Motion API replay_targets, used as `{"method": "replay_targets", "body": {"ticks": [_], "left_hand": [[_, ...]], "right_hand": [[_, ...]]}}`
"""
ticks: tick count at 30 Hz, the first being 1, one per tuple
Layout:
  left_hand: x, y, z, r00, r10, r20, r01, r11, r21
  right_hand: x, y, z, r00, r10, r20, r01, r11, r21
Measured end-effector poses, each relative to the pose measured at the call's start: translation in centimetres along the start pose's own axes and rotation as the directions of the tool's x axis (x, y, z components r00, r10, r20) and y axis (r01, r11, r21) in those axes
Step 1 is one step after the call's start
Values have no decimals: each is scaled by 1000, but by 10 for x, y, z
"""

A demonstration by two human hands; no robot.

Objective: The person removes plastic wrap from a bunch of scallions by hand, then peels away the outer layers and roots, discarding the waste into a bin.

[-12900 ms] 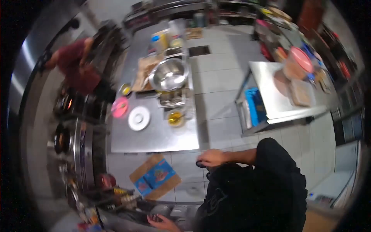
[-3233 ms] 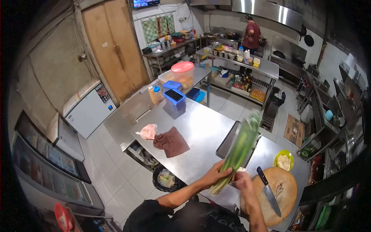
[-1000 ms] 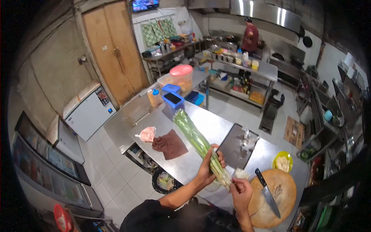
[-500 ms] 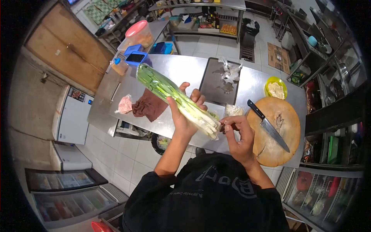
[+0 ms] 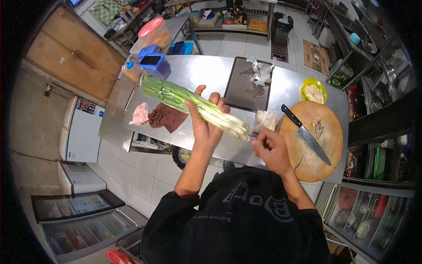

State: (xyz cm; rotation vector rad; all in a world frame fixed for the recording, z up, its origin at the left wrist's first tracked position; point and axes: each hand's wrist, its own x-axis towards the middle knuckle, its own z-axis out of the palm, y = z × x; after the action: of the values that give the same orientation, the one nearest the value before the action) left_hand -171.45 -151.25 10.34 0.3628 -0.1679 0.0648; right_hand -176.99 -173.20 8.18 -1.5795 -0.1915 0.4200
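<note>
My left hand (image 5: 205,118) grips a bunch of leeks (image 5: 176,97) wrapped in clear plastic, held level above the steel table (image 5: 206,75), green tops to the left and white ends to the right. My right hand (image 5: 271,149) is at the white ends, fingers pinched close to the wrapper's end; what it pinches is too small to tell. A round wooden cutting board (image 5: 314,138) lies to the right with a black-handled knife (image 5: 305,140) on it.
On the table lie a dark tray (image 5: 244,86) with crumpled plastic, a yellow bowl (image 5: 314,91), a brown cloth (image 5: 166,117), a pink bag (image 5: 140,114) and blue boxes (image 5: 151,59). A bin (image 5: 182,155) stands below the table edge. Shelves line the right side.
The leek bunch has swung from upright to nearly level and shifted left. My right hand has dropped slightly from the white ends. The view now tilts further down.
</note>
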Motion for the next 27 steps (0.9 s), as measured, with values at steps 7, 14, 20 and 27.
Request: {"method": "replay_targets", "body": {"ticks": [7, 14, 20, 27], "left_hand": [[-2, -4, 5, 977, 60, -205, -22, 983, 183], [-6, -14, 14, 948, 119, -295, -34, 960, 279], [-12, -16, 15, 923, 247, -294, -127, 918, 375], [-18, -23, -11, 935, 212, -286, -104, 931, 350]], "right_hand": [[-4, -17, 24, 821, -529, -214, 409, 807, -426], [5, -26, 34, 658, -716, -232, 502, 647, -573], [3, -25, 31, 700, -669, -250, 503, 711, -492], [4, -4, 39, 797, -594, -107, 500, 749, -435]]}}
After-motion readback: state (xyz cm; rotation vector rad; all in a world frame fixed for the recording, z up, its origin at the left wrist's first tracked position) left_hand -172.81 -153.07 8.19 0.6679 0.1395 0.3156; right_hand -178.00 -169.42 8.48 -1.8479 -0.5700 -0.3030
